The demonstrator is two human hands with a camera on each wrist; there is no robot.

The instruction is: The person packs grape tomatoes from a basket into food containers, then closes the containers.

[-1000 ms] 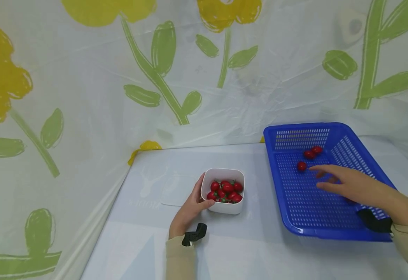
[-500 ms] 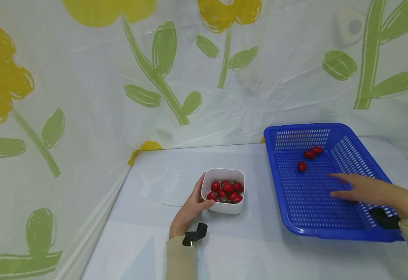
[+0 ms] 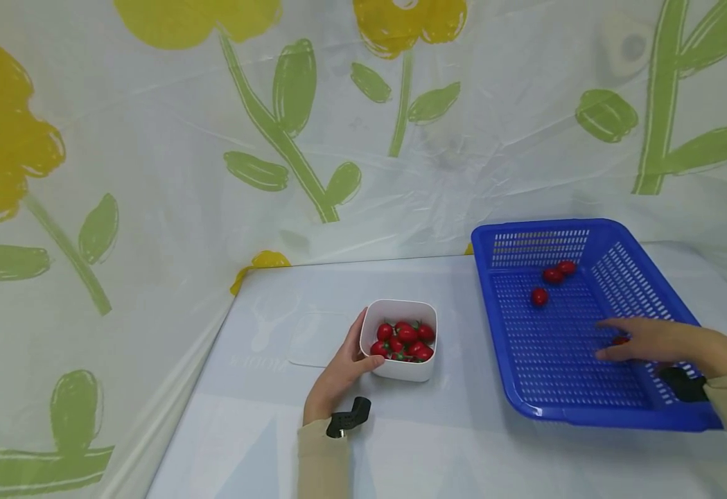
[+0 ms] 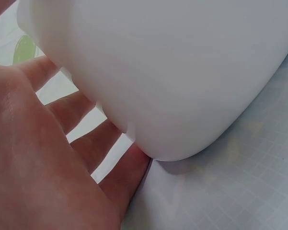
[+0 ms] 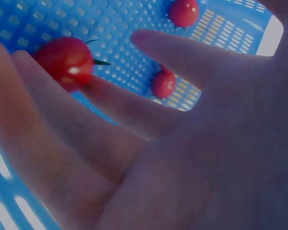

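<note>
My left hand [image 3: 338, 371] grips the left side of a small white square tub [image 3: 403, 372] standing on the table. Its thumb lies at the front rim, and in the left wrist view the fingers [image 4: 74, 112] run along the tub's wall. Several cherry tomatoes [image 3: 407, 335] fill the tub's bottom. At the right, my right hand [image 3: 662, 341] reaches into a blue plastic basket [image 3: 609, 416]. A cherry tomato [image 5: 62, 62] with a green stem lies right at its fingertips, between the spread thumb and fingers in the head view; no firm pinch shows.
Farther back in the basket lie a single cherry tomato [image 3: 539, 296] and two more tomatoes [image 3: 553, 275] side by side. Behind the white table [image 3: 450, 443] hangs a flower-printed curtain [image 3: 176, 138]. A faint clear flat sheet [image 3: 316, 339] lies left of the tub.
My right hand has moved right and down inside the basket, from beside the lone tomato to another tomato near the right side. My left hand keeps its hold on the tub.
</note>
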